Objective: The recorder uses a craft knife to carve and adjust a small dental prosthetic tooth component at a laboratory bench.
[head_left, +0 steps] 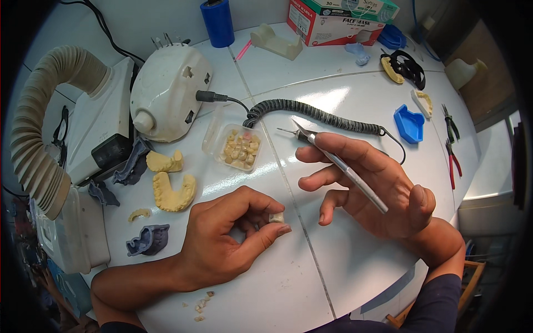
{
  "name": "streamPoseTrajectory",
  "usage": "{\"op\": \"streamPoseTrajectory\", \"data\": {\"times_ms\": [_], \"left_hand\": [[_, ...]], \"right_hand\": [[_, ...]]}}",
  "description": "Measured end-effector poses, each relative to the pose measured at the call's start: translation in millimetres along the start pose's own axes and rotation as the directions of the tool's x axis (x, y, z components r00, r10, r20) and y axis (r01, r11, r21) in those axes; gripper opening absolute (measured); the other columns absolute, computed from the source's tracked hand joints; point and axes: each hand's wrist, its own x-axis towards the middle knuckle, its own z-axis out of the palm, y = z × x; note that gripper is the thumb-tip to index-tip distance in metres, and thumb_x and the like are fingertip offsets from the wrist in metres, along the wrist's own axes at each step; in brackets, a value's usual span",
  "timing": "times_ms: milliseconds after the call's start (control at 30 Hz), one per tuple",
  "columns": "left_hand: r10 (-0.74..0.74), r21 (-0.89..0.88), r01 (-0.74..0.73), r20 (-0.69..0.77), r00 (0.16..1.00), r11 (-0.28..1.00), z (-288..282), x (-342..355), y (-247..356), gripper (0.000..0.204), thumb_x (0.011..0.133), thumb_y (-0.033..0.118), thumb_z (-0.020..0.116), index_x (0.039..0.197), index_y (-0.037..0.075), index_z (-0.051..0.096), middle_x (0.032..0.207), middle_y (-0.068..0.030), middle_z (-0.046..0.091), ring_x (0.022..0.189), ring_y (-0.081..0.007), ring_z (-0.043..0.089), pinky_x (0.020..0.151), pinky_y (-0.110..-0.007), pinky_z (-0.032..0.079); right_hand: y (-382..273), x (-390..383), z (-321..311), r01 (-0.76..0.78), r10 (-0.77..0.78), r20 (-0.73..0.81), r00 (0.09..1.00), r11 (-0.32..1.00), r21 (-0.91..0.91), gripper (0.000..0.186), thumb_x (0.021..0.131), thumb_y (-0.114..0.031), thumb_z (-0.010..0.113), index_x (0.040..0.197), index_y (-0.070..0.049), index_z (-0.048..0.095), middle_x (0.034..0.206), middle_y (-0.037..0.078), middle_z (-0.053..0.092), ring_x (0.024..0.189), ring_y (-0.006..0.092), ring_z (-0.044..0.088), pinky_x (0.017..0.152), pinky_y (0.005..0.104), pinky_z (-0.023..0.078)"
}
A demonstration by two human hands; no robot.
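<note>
My left hand (227,233) pinches a small off-white, tooth-coloured piece (276,217) between thumb and fingertips above the white table. To its right, my right hand (377,188) is turned partly palm up, with a silver craft knife (355,180) lying across it, held among the fingers. The knife's blade points up and to the left; the other fingers are loosely curled. Just behind that blade, the thin bur of a rotary handpiece (286,131) shows; my right hand hides most of its body. Beyond my left hand stands an open clear box (229,130) of tooth-like pieces.
Yellow dental casts (175,191) and grey moulds (149,240) lie on the left. Behind them stand a white control unit (166,94) with a coiled cord (311,110) and a ribbed hose (30,125). A blue tray (409,124) and pliers (453,164) lie right. Small chips (201,305) lie near.
</note>
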Motion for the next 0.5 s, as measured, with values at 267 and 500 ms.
{"op": "streamPoseTrajectory", "data": {"times_ms": [267,500], "left_hand": [[0.082,-0.025,-0.081,0.017,0.997,0.996,-3,1,-6,0.022,0.092,-0.006,0.079,0.112,-0.005,0.069,0.108,-0.0119,0.072,0.088,-0.0122,0.072,0.076,-0.025,0.059],[-0.052,-0.202,0.057,0.031,0.998,0.978,0,-1,0,0.018,0.096,-0.011,0.071,0.113,-0.007,0.068,0.11,-0.0157,0.072,0.102,-0.0207,0.076,0.091,-0.03,0.065]], "right_hand": [[11,-2,-7,-0.016,0.0,-0.114,0.993,0.99,-0.14,0.035,0.113,-0.009,0.05,0.143,0.008,0.05,0.125,0.022,0.066,0.101,0.0232,0.077,0.073,0.0272,0.063],[10,-12,2,0.174,-0.216,-0.028,0.976,0.85,-0.497,0.031,0.099,0.008,0.065,0.126,0.001,0.051,0.109,0.017,0.07,0.087,0.0211,0.077,0.068,0.0293,0.063]]}}
